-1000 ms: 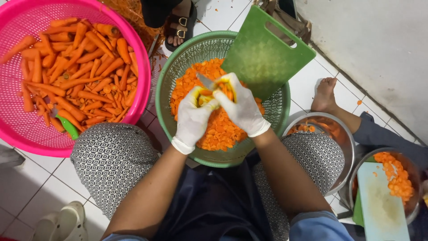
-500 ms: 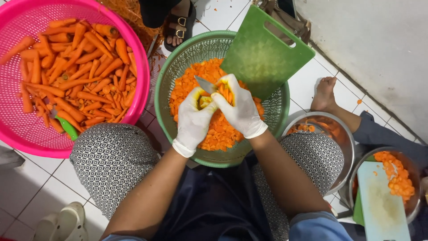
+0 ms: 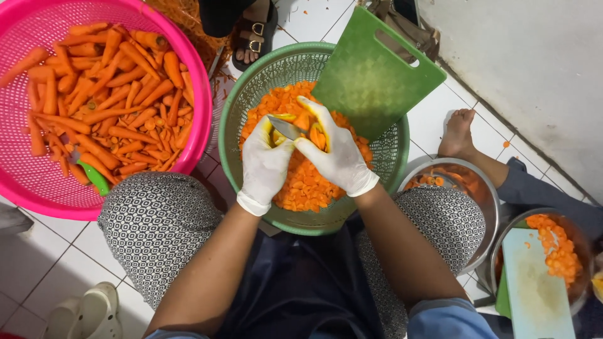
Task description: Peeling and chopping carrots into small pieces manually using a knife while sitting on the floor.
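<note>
White tiled floor (image 3: 25,263) meets a pale grey wall (image 3: 534,69) at right.

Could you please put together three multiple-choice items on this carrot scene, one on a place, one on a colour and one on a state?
1. Where does the green cutting board rest?
A. Flat on the floor tiles
B. Tilted on the far rim of the green basket
C. Inside the pink basket

2. What colour are the gloves on the left hand and right hand?
A. White
B. Blue
C. Black

3. In what state are the carrots in the pink basket?
A. Sliced into small pieces
B. Grated
C. Peeled and in long pieces

Answers:
1 B: the board leans on the green basket's far edge, above the carrot slices.
2 A: both hands wear white gloves; the left holds a knife to a carrot piece in the right.
3 C: those carrots are long and uncut crosswise, while the sliced ones fill the green basket.
</note>
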